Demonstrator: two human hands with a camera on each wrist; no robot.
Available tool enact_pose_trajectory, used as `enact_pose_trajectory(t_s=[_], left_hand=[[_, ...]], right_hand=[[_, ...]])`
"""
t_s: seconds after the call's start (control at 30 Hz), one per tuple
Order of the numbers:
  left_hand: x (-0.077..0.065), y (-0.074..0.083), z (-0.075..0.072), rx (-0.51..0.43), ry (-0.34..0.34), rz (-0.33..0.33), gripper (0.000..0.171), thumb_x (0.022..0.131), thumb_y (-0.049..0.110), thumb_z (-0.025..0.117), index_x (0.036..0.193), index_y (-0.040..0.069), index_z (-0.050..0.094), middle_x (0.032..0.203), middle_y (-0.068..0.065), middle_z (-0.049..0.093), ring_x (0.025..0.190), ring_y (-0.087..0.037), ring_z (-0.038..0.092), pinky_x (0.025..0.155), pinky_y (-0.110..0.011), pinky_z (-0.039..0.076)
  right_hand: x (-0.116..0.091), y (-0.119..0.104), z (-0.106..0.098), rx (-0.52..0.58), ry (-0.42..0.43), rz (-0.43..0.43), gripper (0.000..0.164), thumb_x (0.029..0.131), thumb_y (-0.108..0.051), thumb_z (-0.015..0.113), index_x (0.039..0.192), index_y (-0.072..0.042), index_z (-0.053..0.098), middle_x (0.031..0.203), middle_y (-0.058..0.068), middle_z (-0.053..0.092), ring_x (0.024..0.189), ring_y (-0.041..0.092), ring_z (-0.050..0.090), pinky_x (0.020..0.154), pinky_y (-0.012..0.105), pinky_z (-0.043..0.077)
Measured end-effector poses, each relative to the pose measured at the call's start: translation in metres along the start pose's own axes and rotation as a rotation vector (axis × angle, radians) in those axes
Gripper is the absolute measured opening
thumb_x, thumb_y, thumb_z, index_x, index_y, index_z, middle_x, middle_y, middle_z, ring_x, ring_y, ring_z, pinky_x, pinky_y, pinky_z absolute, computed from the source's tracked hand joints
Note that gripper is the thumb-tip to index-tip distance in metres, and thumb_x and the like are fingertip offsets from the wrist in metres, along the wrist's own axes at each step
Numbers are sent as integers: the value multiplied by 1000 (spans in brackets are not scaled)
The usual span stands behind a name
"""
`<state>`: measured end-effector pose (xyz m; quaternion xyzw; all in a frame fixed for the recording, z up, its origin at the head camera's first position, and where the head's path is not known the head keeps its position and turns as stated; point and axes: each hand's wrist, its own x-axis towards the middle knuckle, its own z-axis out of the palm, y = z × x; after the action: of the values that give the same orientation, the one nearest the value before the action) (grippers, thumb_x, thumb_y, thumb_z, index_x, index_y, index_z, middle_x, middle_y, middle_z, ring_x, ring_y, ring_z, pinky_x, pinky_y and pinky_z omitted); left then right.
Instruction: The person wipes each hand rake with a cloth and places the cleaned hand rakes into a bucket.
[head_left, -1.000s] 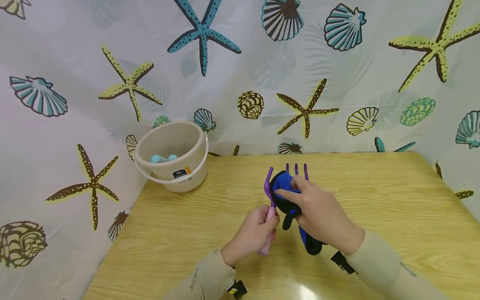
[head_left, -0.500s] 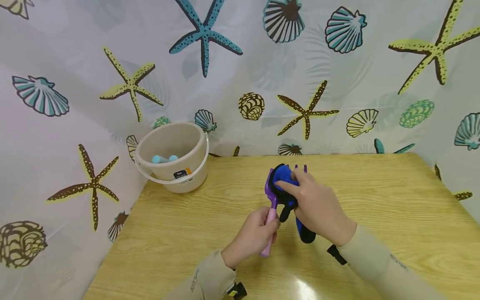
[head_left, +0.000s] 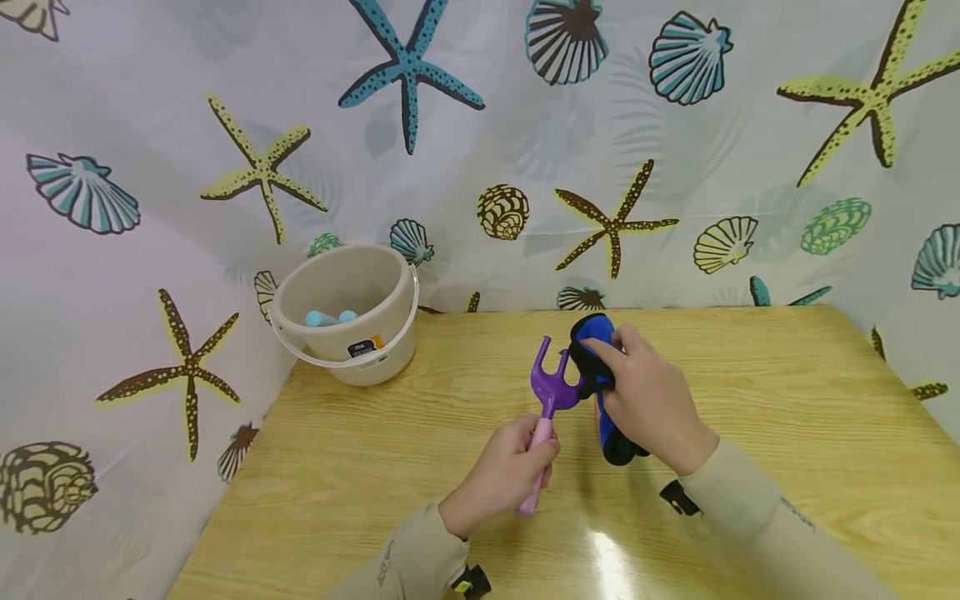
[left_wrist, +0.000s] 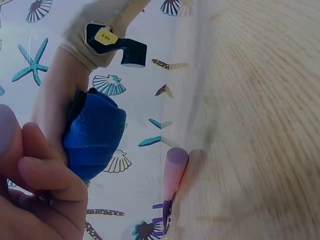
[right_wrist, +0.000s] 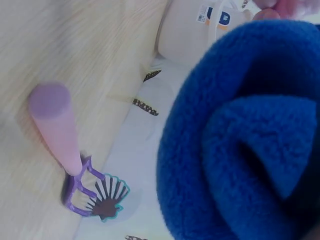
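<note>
My left hand (head_left: pixel 498 475) grips the pink handle of a small purple hand fork (head_left: pixel 553 392), its tines pointing up and away. In my right hand (head_left: pixel 654 404) is a bunched blue cloth (head_left: pixel 596 329) with black edging, pinched against the fork's right side. The cloth covers the rightmost tine; two tines show bare. A fold of the cloth hangs below the right hand. Another purple fork with a pink handle (right_wrist: pixel 56 127) lies on the table, seen in the right wrist view and also in the left wrist view; in the head view the right hand and cloth hide it.
A beige bucket (head_left: pixel 352 358) with a white handle stands at the table's back left, with light-blue rounded ends of things inside. Behind the wooden table (head_left: pixel 787 400) hangs a curtain (head_left: pixel 450 167) printed with shells and starfish.
My right hand and the cloth shift a little right, from the fork's left and middle tines to its right side, uncovering those tines. The left hand stays nearly still.
</note>
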<state>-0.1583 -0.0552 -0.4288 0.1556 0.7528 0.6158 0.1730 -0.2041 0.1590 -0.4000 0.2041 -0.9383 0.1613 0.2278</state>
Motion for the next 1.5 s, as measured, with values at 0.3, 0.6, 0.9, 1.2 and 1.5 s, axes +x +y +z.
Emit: enact_pose_trajectory(t_s=[0.3, 0.6, 0.9, 1.2, 1.5], left_hand=[[6, -4, -1, -10, 21, 24, 16, 102, 16, 52, 99, 1, 57, 64, -3, 55, 50, -11, 50, 42, -22, 42], [10, -1, -3, 1, 42, 34, 12, 100, 11, 52, 99, 0, 55, 67, -4, 56, 52, -12, 51, 48, -23, 43], [8, -4, -2, 33, 19, 44, 24, 106, 20, 49, 93, 2, 56, 67, -5, 57, 51, -12, 52, 50, -24, 44], [6, -8, 0, 64, -28, 27, 13, 100, 12, 50, 88, 8, 53, 61, 0, 54, 39, -11, 46, 39, -24, 38], [4, -10, 0, 56, -40, -7, 14, 100, 12, 50, 88, 8, 53, 62, -5, 56, 35, -12, 47, 37, -26, 39]], right_hand=[[-11, -11, -5, 50, -71, 36, 53, 80, -4, 74, 132, -5, 64, 104, 12, 54, 68, 21, 60, 59, 38, 58], [-22, -39, -3, 95, -24, -117, 53, 72, 1, 73, 124, -9, 70, 100, 5, 54, 67, 15, 51, 56, 25, 46], [-11, -53, -6, -5, -9, -242, 57, 68, 6, 70, 119, -20, 74, 106, 9, 59, 79, 17, 56, 51, 28, 51], [2, -54, -6, -81, -12, -220, 56, 67, 2, 76, 119, -19, 74, 99, 8, 57, 76, 18, 52, 45, 25, 42], [7, -53, -7, -118, -56, -262, 49, 72, -1, 78, 118, -20, 76, 107, 10, 60, 85, 21, 61, 51, 33, 55]])
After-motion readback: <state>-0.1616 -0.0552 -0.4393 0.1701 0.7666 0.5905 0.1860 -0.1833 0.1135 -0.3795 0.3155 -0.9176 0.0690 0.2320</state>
